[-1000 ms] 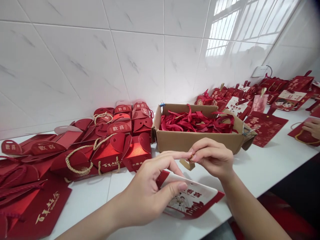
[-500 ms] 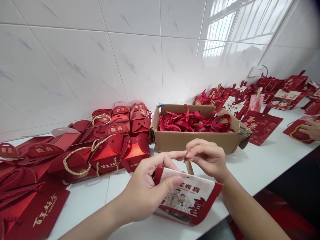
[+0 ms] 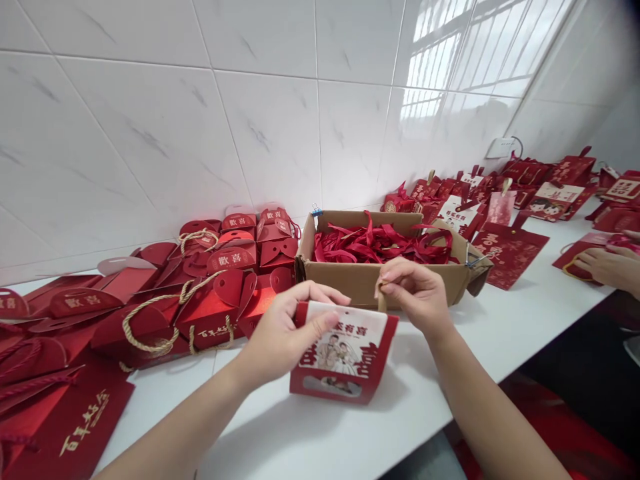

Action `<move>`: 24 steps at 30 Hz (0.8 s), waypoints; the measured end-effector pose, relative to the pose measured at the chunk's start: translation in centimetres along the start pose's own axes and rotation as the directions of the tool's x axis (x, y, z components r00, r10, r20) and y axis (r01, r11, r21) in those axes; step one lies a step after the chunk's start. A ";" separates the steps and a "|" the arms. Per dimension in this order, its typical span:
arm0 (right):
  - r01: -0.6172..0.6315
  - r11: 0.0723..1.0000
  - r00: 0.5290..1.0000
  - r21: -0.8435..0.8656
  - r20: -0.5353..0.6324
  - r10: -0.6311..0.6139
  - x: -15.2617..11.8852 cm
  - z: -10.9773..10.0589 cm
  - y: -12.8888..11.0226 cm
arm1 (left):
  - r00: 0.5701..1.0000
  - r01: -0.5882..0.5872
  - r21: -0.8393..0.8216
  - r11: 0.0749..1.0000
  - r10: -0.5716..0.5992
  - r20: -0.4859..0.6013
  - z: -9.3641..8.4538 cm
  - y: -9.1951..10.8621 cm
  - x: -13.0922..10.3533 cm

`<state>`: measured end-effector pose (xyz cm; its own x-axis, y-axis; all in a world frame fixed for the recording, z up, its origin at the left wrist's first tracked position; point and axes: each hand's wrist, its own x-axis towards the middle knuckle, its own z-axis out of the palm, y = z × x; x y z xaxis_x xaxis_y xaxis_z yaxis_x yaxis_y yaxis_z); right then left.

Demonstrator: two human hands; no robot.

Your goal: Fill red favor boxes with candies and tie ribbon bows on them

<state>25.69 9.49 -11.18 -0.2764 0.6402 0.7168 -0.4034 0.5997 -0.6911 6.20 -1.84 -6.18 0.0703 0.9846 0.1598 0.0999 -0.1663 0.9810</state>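
Here we hold red-and-white gift bag [image 3: 343, 350] upright on near desk [image 3: 500, 333]: left hand [image 3: 283, 333] clamps top edge to steady it, right hand [image 3: 417, 293] pinches tan strap [image 3: 383, 297] at bag's top right corner, before ribbon box [image 3: 360, 280].

Gift bag [image 3: 345, 353] up front on counter [image 3: 500, 340]; ribbons [image 3: 380, 243] in cardboard box [image 3: 360, 280] behind it; folded boxes [image 3: 220, 280] left of that

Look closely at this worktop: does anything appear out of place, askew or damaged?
The cardboard box stands out: its right end flap splays outward, pinned by a binder clip, and red ribbons lie tangled inside. The left hand holds the red-and-white bag upright; the right hand pinches its tan handle strip.
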 end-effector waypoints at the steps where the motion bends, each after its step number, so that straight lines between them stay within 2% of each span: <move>1: -0.011 0.999 0.999 0.053 -0.041 0.014 0.1 -0.4 0.0 | 0.999 0.004 0.005 1.000 -0.004 -0.033 -0.5 -0.1 0.3; 4: -0.046 0.978 0.995 0.202 -0.081 0.064 0.4 -1.2 -0.3 | 0.986 0.020 0.011 1.000 -0.018 -0.167 -1.2 -0.9 1.0; 7: -0.118 0.963 0.992 0.244 -0.006 0.123 0.3 -1.2 -0.4 | 0.964 0.010 0.071 0.997 0.009 -0.265 -0.6 -2.2 1.4; 9: -0.175 0.966 0.984 0.190 0.068 0.165 0.2 -0.8 -0.3 | 0.949 -0.025 0.137 0.990 0.067 -0.309 0.1 -3.1 1.4; 11: -0.204 0.974 0.973 0.099 0.134 0.190 -0.1 -0.4 -0.2 | 0.938 -0.066 0.184 0.981 0.124 -0.324 0.7 -3.8 1.4; 13: -0.178 0.984 0.971 0.015 0.165 0.173 -0.2 0.0 -0.1 | 0.935 -0.093 0.191 0.977 0.152 -0.321 0.9 -4.2 1.3; 17: -0.065 0.988 0.986 -0.140 0.143 0.085 -0.4 0.7 -0.2 | 0.941 -0.079 0.128 0.989 0.116 -0.316 1.0 -4.5 1.2; 20: -0.057 0.987 0.977 -0.149 0.196 0.086 -0.5 1.3 -0.2 | 0.946 -0.057 0.099 0.993 0.085 -0.312 1.2 -4.5 1.1; 24: -0.044 0.989 0.965 -0.138 0.249 0.077 -0.8 2.2 0.1 | 0.942 -0.088 0.123 0.989 0.122 -0.314 1.6 -4.4 1.2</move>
<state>24.00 7.99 -11.59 -0.5150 0.5449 0.6617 -0.2667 0.6317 -0.7278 7.38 -0.03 -10.45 -0.2328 0.9235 0.3050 0.2142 -0.2572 0.9423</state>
